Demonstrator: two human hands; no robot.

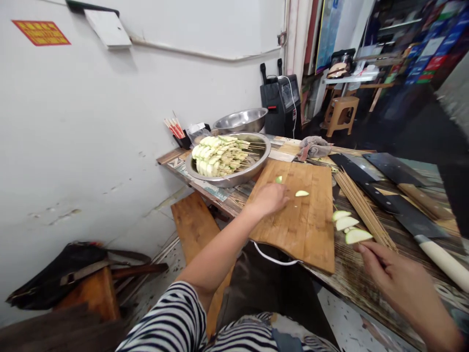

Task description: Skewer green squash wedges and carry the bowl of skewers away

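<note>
My right hand (pixel 397 276) is closed on a thin skewer threaded with several half-round, green-edged zucchini slices (pixel 358 236), held just right of the cutting board. The wooden cutting board (pixel 311 234) lies at the table's front edge. Over its left part rests my left hand (pixel 270 199), back upward; its fingertips are blurred and partly hidden, so I cannot tell what they hold. One zucchini slice (pixel 302 193) lies right of those fingers, and another small piece (pixel 279 179) shows just behind the hand. Bare bamboo skewers (pixel 364 208) lie bundled right of the board.
Behind the board, a metal basin (pixel 234 182) holds many loaded skewers; a second basin (pixel 244 119) stands beyond it. Several cleavers (pixel 414 215) lie at the right. A grey cloth (pixel 314 147), a black speaker (pixel 281 105) and the white wall (pixel 91 122) border the table.
</note>
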